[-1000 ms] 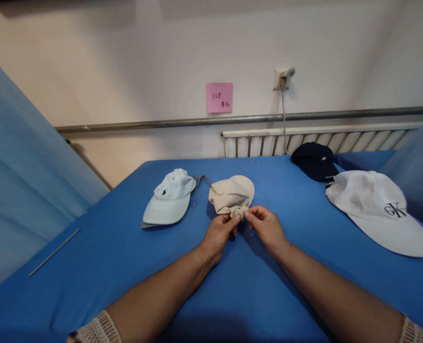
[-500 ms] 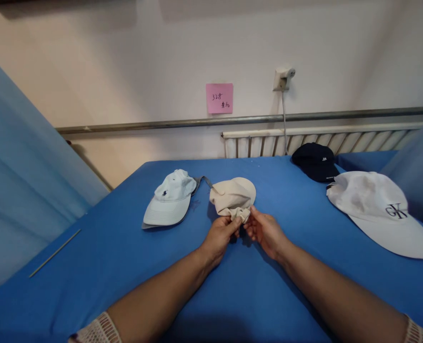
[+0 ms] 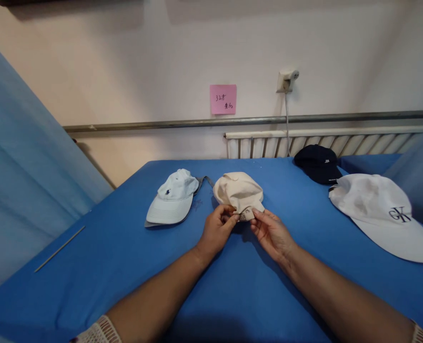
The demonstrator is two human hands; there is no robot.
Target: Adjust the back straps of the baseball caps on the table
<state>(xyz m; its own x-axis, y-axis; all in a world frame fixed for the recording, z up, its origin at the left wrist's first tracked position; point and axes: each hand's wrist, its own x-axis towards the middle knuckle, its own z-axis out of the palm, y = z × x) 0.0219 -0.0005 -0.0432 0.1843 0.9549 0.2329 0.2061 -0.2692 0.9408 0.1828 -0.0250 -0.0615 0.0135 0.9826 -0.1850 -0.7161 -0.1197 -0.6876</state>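
Note:
A beige cap [image 3: 238, 188] rests in the middle of the blue-covered bed, its back strap and a small tag-like piece [image 3: 247, 214] turned toward me. My left hand [image 3: 219, 223] pinches the left side of that strap between thumb and fingers. On the other side, my right hand [image 3: 269, 229] grips the strap's right end with thumb and fingertips. The cap's brim is hidden behind the crown. To the left lies a pale blue cap [image 3: 172, 197] with a small dark emblem, a grey strap trailing from behind it toward the beige cap.
At the right are a large white cap [image 3: 376, 209] with dark letters and a black cap [image 3: 317, 163]. A thin stick [image 3: 59, 249] lies on the blue sheet [image 3: 125, 247] at left. A radiator [image 3: 268, 145] and a rail [image 3: 183, 124] run along the wall. Blue curtains [image 3: 22, 157] hang at the sides.
The beige cap has been turned, so its brim no longer shows at the back right. The strap is now stretched out between my hands, which are slightly farther apart.

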